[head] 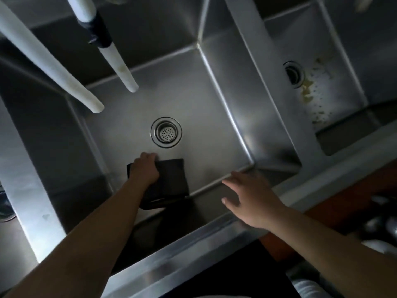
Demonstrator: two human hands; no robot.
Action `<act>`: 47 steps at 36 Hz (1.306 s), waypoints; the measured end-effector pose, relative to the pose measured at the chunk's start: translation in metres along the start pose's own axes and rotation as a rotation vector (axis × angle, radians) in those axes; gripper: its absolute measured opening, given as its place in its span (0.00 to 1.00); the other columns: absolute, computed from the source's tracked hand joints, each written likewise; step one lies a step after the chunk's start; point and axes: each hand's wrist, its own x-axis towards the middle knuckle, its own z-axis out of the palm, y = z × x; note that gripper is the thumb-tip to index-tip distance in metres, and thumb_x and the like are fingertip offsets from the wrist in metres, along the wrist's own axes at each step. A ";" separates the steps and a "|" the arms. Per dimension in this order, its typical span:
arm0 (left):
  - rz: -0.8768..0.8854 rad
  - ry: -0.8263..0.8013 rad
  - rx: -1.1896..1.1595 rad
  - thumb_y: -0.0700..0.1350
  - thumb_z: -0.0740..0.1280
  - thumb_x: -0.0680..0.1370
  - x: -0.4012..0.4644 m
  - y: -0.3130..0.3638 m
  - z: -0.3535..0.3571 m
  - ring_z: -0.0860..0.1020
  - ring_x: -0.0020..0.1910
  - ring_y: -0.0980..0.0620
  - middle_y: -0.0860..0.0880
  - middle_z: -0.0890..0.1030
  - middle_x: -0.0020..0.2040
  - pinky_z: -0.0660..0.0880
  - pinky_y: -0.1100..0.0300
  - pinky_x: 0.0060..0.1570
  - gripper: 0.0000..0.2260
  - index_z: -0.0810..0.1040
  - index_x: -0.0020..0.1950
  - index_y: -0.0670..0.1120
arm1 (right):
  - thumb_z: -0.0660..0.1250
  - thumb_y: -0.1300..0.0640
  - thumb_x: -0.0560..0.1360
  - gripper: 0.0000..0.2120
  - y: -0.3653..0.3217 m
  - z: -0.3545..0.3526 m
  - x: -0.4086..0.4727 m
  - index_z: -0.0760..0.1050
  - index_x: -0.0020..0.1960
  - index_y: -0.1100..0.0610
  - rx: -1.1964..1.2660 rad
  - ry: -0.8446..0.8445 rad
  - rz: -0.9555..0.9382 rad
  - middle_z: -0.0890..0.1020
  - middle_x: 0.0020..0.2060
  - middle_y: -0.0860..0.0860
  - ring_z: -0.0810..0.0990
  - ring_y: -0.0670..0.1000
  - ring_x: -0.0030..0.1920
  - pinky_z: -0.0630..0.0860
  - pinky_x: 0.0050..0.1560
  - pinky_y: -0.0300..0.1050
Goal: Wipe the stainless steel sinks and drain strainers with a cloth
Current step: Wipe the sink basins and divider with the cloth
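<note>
Stainless steel all round: a deep middle sink (206, 117), its floor bare but for a round drain strainer (166, 132) at the centre. Black cloth (171, 179), folded flat, lying on the sink floor against the near wall, just this side of the strainer and not touching it. Left hand (145, 167) pressed down on the cloth's left part, fingers curled over its far edge, knuckles toward the strainer. Right hand (250, 197) hovering above the near right corner of the basin, fingers spread and relaxed, holding nothing; contact with the rim not clear. Two white hoses (49, 59) hanging in from the upper left, their ends above the sink floor, the nearer one fitted with a dark coupling. Beyond the dividing wall, a second sink (343, 87) on the right, with its own drain (293, 74) and yellowish specks of residue (311, 91) spread beside it.
</note>
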 end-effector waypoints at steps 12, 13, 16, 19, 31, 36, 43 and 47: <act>0.062 -0.117 -0.038 0.42 0.62 0.79 -0.043 0.002 -0.017 0.74 0.66 0.41 0.42 0.74 0.68 0.71 0.52 0.63 0.18 0.75 0.69 0.51 | 0.61 0.43 0.79 0.26 -0.005 -0.017 -0.023 0.64 0.76 0.46 0.175 -0.009 0.059 0.62 0.78 0.49 0.62 0.51 0.77 0.58 0.75 0.51; 0.047 -0.120 -0.074 0.40 0.64 0.78 -0.051 0.004 -0.019 0.75 0.65 0.42 0.42 0.77 0.66 0.71 0.53 0.61 0.17 0.77 0.67 0.49 | 0.62 0.44 0.79 0.25 -0.005 -0.020 -0.026 0.65 0.75 0.46 0.216 0.007 0.054 0.63 0.77 0.48 0.63 0.50 0.76 0.58 0.74 0.50; -0.012 -0.121 -0.242 0.34 0.68 0.74 -0.073 0.016 -0.022 0.78 0.61 0.40 0.40 0.80 0.61 0.73 0.54 0.58 0.17 0.80 0.62 0.43 | 0.66 0.49 0.78 0.23 -0.001 -0.032 -0.037 0.70 0.72 0.50 0.375 0.083 0.021 0.70 0.73 0.49 0.68 0.49 0.73 0.62 0.71 0.42; -0.037 -0.063 -0.420 0.32 0.69 0.73 -0.098 0.037 -0.031 0.80 0.53 0.43 0.41 0.83 0.53 0.73 0.56 0.51 0.15 0.83 0.59 0.40 | 0.68 0.52 0.77 0.22 0.010 -0.044 -0.047 0.73 0.70 0.53 0.518 0.115 0.013 0.73 0.70 0.50 0.72 0.48 0.69 0.64 0.67 0.37; 0.367 0.128 -0.419 0.33 0.68 0.76 -0.240 0.205 -0.133 0.79 0.48 0.54 0.53 0.83 0.53 0.73 0.59 0.56 0.21 0.79 0.66 0.50 | 0.78 0.53 0.69 0.47 0.092 -0.132 -0.070 0.53 0.78 0.38 0.205 0.270 -0.414 0.49 0.80 0.53 0.52 0.57 0.79 0.57 0.75 0.61; 0.465 0.089 -0.501 0.34 0.70 0.77 -0.279 0.263 -0.175 0.81 0.56 0.43 0.47 0.84 0.56 0.75 0.47 0.63 0.19 0.80 0.64 0.50 | 0.77 0.52 0.69 0.09 0.145 -0.185 -0.079 0.82 0.47 0.53 0.277 0.247 -0.547 0.84 0.51 0.49 0.80 0.52 0.56 0.76 0.55 0.49; 0.349 0.023 -0.547 0.37 0.75 0.71 -0.277 0.303 -0.176 0.83 0.53 0.51 0.53 0.85 0.51 0.77 0.46 0.62 0.23 0.81 0.60 0.60 | 0.75 0.54 0.73 0.05 0.210 -0.216 -0.098 0.85 0.41 0.44 0.561 0.231 -0.658 0.85 0.34 0.42 0.82 0.39 0.37 0.75 0.39 0.33; 0.308 0.199 -0.686 0.43 0.72 0.74 -0.271 0.329 -0.150 0.82 0.41 0.57 0.54 0.86 0.42 0.80 0.58 0.44 0.11 0.85 0.47 0.60 | 0.71 0.54 0.76 0.05 0.230 -0.218 -0.096 0.84 0.44 0.53 0.506 0.375 -0.647 0.85 0.37 0.51 0.84 0.52 0.41 0.78 0.46 0.52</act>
